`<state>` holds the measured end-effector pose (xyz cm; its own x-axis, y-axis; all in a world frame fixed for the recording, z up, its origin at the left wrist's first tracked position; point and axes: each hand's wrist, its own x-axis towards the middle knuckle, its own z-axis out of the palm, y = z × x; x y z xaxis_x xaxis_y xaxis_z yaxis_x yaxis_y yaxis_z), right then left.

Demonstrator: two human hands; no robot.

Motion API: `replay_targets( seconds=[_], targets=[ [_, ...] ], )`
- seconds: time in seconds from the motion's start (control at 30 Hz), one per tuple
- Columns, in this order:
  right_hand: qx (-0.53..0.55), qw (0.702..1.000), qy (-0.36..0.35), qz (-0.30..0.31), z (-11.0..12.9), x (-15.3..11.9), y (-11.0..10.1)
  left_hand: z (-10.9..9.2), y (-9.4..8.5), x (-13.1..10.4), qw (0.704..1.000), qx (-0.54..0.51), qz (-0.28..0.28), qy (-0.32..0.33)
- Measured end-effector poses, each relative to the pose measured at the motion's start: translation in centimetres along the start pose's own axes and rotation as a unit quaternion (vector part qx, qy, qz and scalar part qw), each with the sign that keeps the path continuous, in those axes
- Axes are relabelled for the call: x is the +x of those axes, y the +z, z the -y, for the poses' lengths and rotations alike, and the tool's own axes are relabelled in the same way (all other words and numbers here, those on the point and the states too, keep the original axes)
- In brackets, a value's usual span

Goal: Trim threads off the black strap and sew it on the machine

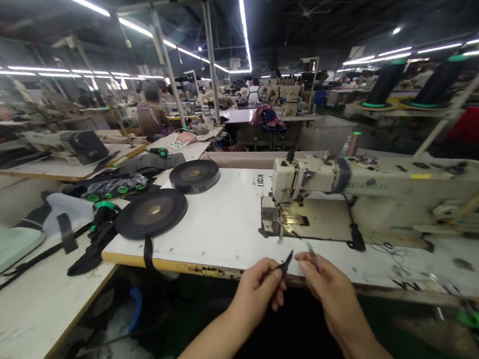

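The left hand (258, 289) pinches a black strip (287, 262), its free end jutting past the fingertips toward the right hand (331, 284), which grips a slim metal-tipped tool (316, 263)

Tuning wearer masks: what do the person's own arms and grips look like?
Left grip and right grip: human, ungloved, no rings visible. Left forearm and right forearm: bare, narrowing at the wrists; no sleeves, watch, cables or markings in view.
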<state>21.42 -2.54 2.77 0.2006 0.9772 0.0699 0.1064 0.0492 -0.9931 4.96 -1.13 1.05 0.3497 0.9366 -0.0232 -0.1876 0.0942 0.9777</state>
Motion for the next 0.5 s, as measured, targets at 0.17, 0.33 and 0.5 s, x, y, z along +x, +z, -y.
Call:
replay_targets(
  seconds=[0.17, 0.33, 0.5],
  targets=[
    [0.024, 0.996, 0.042, 0.076, 0.30, 0.02, 0.41, 0.17, -0.18, 0.05, 0.999, 0.026, 0.027, -0.002],
    [0.093, 0.989, 0.088, 0.077, 0.23, 0.12, 0.46, 0.70, 0.05, -0.18, 0.999, 0.025, 0.035, -0.014],
    [0.172, 0.974, 0.141, 0.045, 0.49, 0.11, 1.01, 0.64, 0.07, -0.07, 0.999, 0.012, 0.039, -0.026]
  ],
)
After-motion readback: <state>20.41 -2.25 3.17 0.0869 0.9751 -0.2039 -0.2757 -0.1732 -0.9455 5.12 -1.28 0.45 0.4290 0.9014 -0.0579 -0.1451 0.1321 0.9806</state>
